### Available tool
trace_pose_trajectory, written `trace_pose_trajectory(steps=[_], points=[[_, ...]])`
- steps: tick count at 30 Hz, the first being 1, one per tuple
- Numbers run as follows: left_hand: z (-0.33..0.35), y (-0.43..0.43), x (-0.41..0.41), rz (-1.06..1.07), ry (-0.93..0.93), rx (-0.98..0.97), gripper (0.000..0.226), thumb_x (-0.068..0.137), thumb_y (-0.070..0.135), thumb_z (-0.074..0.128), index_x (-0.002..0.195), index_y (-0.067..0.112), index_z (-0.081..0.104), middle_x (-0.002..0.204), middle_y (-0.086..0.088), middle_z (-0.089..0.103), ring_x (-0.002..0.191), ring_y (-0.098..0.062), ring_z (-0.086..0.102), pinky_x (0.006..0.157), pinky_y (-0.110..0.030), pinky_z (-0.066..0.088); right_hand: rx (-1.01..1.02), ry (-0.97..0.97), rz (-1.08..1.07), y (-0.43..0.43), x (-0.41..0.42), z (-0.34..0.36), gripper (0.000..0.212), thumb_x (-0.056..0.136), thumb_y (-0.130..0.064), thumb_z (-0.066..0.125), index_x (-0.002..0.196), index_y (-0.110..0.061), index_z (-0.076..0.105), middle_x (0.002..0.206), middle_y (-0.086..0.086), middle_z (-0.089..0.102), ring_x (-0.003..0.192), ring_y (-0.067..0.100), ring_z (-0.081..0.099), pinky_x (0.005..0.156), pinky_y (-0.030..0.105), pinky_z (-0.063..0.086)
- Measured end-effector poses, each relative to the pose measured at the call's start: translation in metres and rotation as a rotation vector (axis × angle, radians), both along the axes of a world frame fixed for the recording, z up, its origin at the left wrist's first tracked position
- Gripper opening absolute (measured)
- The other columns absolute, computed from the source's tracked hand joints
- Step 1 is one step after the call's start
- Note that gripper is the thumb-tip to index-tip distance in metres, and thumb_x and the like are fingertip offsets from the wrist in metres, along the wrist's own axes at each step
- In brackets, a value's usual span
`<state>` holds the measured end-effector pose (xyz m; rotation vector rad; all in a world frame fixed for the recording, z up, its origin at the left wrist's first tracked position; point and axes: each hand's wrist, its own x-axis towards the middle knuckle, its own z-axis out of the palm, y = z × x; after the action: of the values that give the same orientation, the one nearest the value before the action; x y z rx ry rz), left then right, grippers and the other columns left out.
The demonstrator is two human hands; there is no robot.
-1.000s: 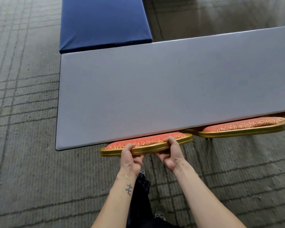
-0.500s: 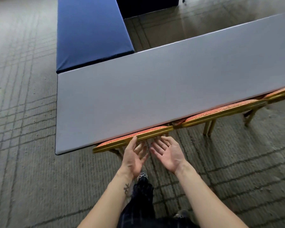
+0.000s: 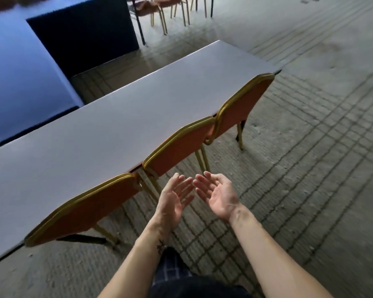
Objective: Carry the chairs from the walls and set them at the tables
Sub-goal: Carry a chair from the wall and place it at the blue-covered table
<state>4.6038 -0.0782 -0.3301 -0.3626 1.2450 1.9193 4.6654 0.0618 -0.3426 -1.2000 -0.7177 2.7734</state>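
**Three chairs tucked in, both hands free**

Three orange-backed chairs with gold metal frames are seen along the near edge of the long pale grey table. The nearest chair stands at the left, the middle chair beside it, and the farthest chair at the right end. Their backs are set close against the table edge. The frames of the middle and farthest chairs appear to touch or overlap where they meet.

The left hand and the right hand are held in the air just short of the middle chair, palms turned upward. The fingers are spread apart and relaxed; nothing is gripped and no chair is touched.

More gold-legged chairs are seen at the far end of the room, beyond a dark blue covered table. They are too blurred to be counted. It is judged that this side of the grey table is filled and that others are yet to be fetched.

Trouble could come from the tight spacing. If one chair were nudged or drawn out, its frame could be caught on its neighbour and both dragged askew. A chair carried low could also be snagged on the ribbed grey carpet, or be knocked against a table corner in the narrow gap between the tables.
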Motion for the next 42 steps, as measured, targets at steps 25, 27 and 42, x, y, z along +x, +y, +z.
trace_pose_trajectory(steps=[25,27,42], points=[[0.060,0.590,-0.079,-0.625,0.069,0.126,0.026,0.100,0.035,0.053,0.107,0.012,0.064,0.120,-0.013,0.071,0.110,-0.027,0.066,0.104,-0.041,0.045,0.223,0.004,-0.591,0.509,-0.001,0.068,0.020,0.101,-0.021,0.047,0.107,-0.016,0.065,0.093,0.005,0.076,0.079,0.015,0.071,0.071,0.027,0.052],[0.061,0.640,-0.083,-0.672,0.106,0.128,0.023,0.101,0.033,0.052,0.100,0.013,0.064,0.110,-0.011,0.073,0.100,-0.024,0.069,0.098,-0.039,0.048,0.235,0.006,-0.632,0.556,-0.002,0.073,0.020,0.101,-0.021,0.047,0.108,-0.015,0.065,0.092,0.005,0.076,0.078,0.015,0.072,0.073,0.028,0.051],[0.051,1.000,-0.121,-0.584,0.178,-0.025,0.026,0.098,0.025,0.054,0.074,0.017,0.057,0.071,-0.001,0.059,0.070,-0.018,0.062,0.076,-0.034,0.046,0.210,0.040,-0.613,0.940,-0.036,0.059,0.020,0.101,-0.017,0.048,0.108,-0.012,0.067,0.091,0.005,0.076,0.081,0.017,0.068,0.071,0.027,0.048]])
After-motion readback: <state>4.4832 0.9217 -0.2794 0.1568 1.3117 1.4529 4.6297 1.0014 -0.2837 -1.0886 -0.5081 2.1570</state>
